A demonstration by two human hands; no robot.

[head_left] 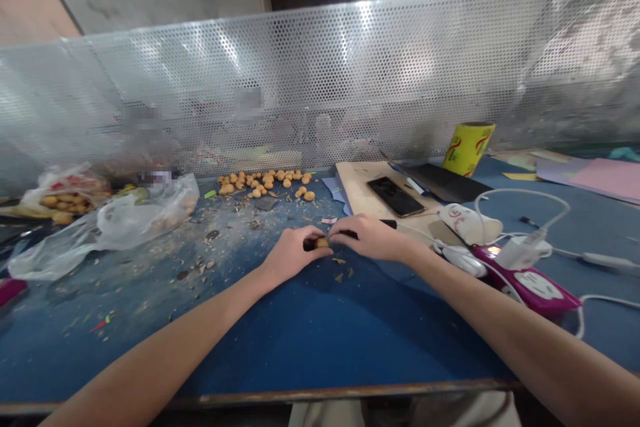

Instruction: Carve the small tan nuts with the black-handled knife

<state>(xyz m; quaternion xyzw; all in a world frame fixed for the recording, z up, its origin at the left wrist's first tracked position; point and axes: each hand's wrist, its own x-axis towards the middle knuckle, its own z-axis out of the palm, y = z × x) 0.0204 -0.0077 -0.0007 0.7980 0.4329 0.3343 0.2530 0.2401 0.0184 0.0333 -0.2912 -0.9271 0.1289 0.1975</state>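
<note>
My left hand (pixel 299 250) pinches a small round tan fruit, which looks like a longan (pixel 321 242), between thumb and fingers just above the blue table (pixel 320 340). Close on its right, my right hand (pixel 367 238) is curled round a tool with a black handle (pixel 389 223). The handle's end juts out behind the hand, while the tool's working end is hidden. Bits of peel (pixel 341 273) lie on the table below the fingers. Beyond the hands, several loose longans (pixel 260 181) are spread near the perforated screen.
At left are a clear plastic bag (pixel 120 227) and a bag of longans (pixel 67 201). Crumbs cover the table's left half. To the right lie a phone (pixel 395 196) on a board (pixel 357 187), a purple power strip (pixel 543 290) with white cables, and a yellow roll (pixel 469 150).
</note>
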